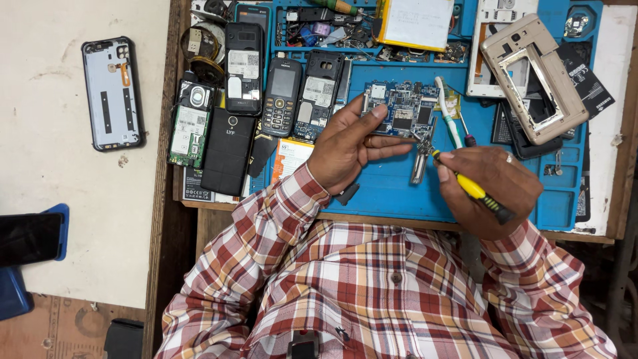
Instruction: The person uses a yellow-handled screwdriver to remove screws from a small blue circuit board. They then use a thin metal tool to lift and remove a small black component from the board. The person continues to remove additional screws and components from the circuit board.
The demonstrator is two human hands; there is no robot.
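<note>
My left hand [345, 143] pins a blue phone circuit board [401, 110] to the blue work mat [392, 189], thumb and fingers on the board's left and lower edges. My right hand [488, 189] grips a yellow-handled screwdriver [470, 187], its tip touching the board's lower right corner. Metal tweezers [421, 161] lie just below the board. A white toothbrush [448, 113] rests to the right of the board.
Several dismantled phones [282, 96] and back covers lie along the mat's left side. A gold phone frame [535, 76] sits at the upper right. A grey phone back [111, 93] lies on the white table at left. A parts tray [332, 30] runs along the top.
</note>
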